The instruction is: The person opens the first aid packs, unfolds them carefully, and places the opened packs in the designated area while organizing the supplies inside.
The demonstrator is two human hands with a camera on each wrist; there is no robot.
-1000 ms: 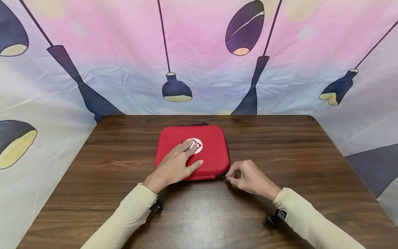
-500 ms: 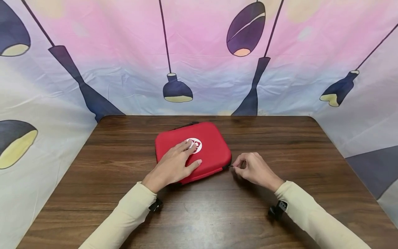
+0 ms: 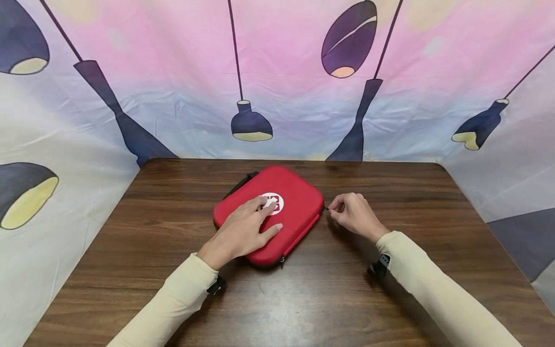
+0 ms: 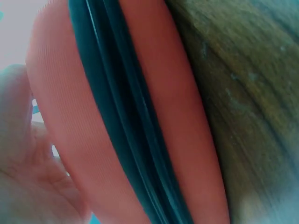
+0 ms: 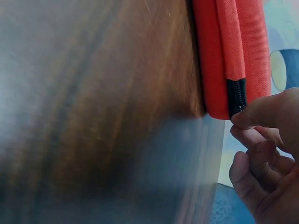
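Observation:
A red hard-shell zip case with a round white logo lies turned at an angle on the table. My left hand rests on its lid with spread fingers, the fingertips over the logo. At the case's right corner, my right hand pinches a small dark zipper pull between thumb and index finger. In the right wrist view the black zipper shows right at those fingertips, which mostly hide the pull. The left wrist view shows the dark zipper band running along the case's side, its edges close together.
The brown wood-grain table extends around the case. A black carry handle sticks out at the case's far left side. Another zipper pull hangs at the near corner. Behind the table hangs a cloth printed with lamps.
The case has turned counterclockwise under my left hand, its right corner swinging away from me. My right hand has moved forward and slightly right with the zipper pull. The left hand has barely moved.

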